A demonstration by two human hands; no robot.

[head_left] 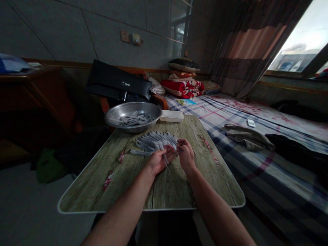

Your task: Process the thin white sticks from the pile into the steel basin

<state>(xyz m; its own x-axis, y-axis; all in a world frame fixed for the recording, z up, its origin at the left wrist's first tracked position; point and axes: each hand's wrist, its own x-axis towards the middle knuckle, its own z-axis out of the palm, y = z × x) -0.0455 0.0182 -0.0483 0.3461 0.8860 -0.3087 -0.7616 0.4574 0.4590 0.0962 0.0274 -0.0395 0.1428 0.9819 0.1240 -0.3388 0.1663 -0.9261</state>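
Our bare forearms (123,212) reach over green wood-print table w/ white rim (171,191). L hand (160,162) has fingers curled on slim grey stick (165,158); R hand (186,155) has fingers bunched together, can't tell if on a stick, just beside fanned grey stick pile (153,141). More sticks in round steel bowl (151,111) beyond.

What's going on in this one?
A person is working with bare hands at a wood-print table. The left hand appears to hold a slim grey stick, and the right hand is beside it, at the edge of a fanned pile of sticks. More sticks lie in a steel bowl, next to a white tray. A bed runs along the right.
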